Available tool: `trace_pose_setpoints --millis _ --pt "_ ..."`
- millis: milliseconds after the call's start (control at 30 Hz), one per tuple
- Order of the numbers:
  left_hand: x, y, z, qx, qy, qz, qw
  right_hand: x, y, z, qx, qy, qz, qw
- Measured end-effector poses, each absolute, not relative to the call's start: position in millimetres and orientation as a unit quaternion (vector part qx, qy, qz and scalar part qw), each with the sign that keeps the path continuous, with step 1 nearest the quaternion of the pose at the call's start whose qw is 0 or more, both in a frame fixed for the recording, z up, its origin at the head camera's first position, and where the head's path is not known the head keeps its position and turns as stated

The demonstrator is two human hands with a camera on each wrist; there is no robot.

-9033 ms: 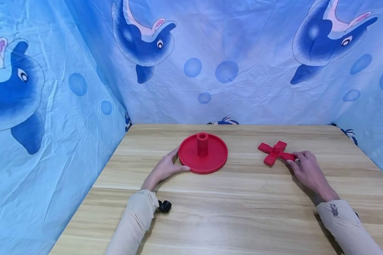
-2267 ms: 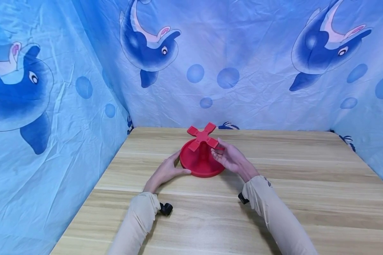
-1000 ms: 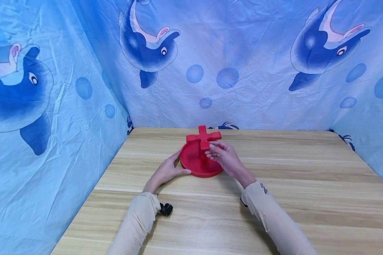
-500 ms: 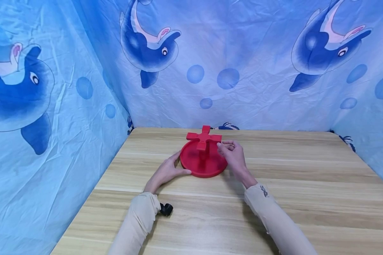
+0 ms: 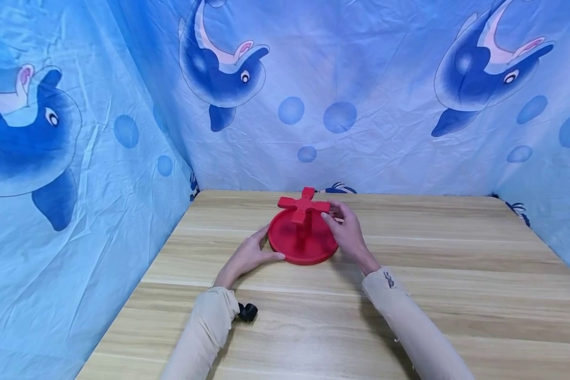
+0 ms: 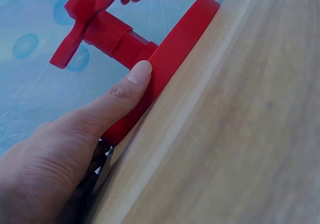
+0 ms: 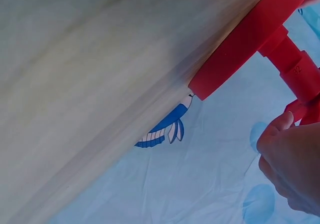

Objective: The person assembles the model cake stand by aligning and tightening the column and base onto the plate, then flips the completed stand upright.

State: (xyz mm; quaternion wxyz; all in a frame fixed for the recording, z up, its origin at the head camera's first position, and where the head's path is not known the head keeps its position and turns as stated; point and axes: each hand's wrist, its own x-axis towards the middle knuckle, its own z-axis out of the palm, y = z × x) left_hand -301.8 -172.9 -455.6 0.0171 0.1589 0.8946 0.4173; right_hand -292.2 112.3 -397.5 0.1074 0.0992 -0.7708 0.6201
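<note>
At far left of the left hand, a blue curtain (image 5: 123, 63) with a big printed whale (image 5: 9, 137) on it. Nearer, just below the left hand, a pale left sleeve (image 5: 204, 322), with a small black device (image 5: 248, 312) at its inner side.

Then the left hand (image 5: 245, 256) itself, wide between thumb and fingers, holding the left edge of a red plate (image 5: 282, 240): thumb along the front rim, fingers on the far left side, their tips not clear to see. In the left wrist view, thumb pressed on the outer wall of the plate.

Between the two hands, the plate, flat on a wooden table (image 5: 456, 264), and in its middle a red post (image 5: 303, 229), upright. On top of the post, a red cross (image 5: 305, 205) with four flat arms, one of them pointing toward the right hand.

Just to the right of the cross, the right hand (image 5: 348, 232), narrow, with the end of this arm between thumb and fingers; not possible to tell how firmly. Below the right hand, a pale right sleeve (image 5: 415, 327) with a small dark mark near the cuff. Farther right and beyond the right hand, a second whale (image 5: 484, 79) on the curtain.
</note>
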Motion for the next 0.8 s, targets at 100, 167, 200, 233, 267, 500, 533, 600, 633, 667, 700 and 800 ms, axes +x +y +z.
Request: trace_pose_setpoints --millis 100,167,200,233,267,500,533,600,633,667,700,800 --pt "-302.0 -173.6 -455.9 0.164 0.896 0.413 0.017 -291.2 112.5 -399.4 0.106 -0.772 0.616 0.121" --pt "-301.8 -173.9 -455.6 0.164 0.896 0.412 0.018 -290.1 112.3 -400.2 0.109 -0.772 0.612 0.129" --pt "-302.0 -174.1 -455.8 0.165 0.895 0.413 0.018 -289.9 112.1 -400.6 0.11 -0.772 0.611 0.132" --pt "-302.0 -174.3 -455.7 0.166 0.895 0.413 0.019 -289.4 111.9 -401.0 0.112 -0.774 0.609 0.135" --pt "-302.0 -174.3 -455.5 0.166 0.895 0.414 0.02 -288.3 111.3 -400.9 0.112 -0.774 0.608 0.137" --pt "-301.7 -173.9 -454.2 0.162 0.897 0.41 0.023 -277.3 105.2 -399.8 0.12 -0.776 0.604 0.14" --pt "-301.9 -173.8 -454.3 0.161 0.899 0.407 0.022 -275.4 104.3 -399.5 0.125 -0.775 0.603 0.142" --pt "-302.1 -173.7 -454.2 0.158 0.901 0.403 0.022 -272.0 103.1 -399.3 0.137 -0.776 0.599 0.146" --pt "-302.2 -173.6 -454.2 0.158 0.901 0.403 0.021 -270.5 103.0 -399.4 0.139 -0.777 0.595 0.151" --pt "-302.3 -173.5 -454.2 0.158 0.901 0.403 0.02 -269.0 103.2 -399.4 0.142 -0.778 0.592 0.157" --pt "-302.1 -173.4 -454.3 0.16 0.9 0.405 0.02 -268.1 103.6 -399.3 0.141 -0.778 0.59 0.163" --pt "-302.1 -173.5 -454.6 0.163 0.898 0.408 0.019 -268.2 106.3 -399.7 0.129 -0.781 0.582 0.186"
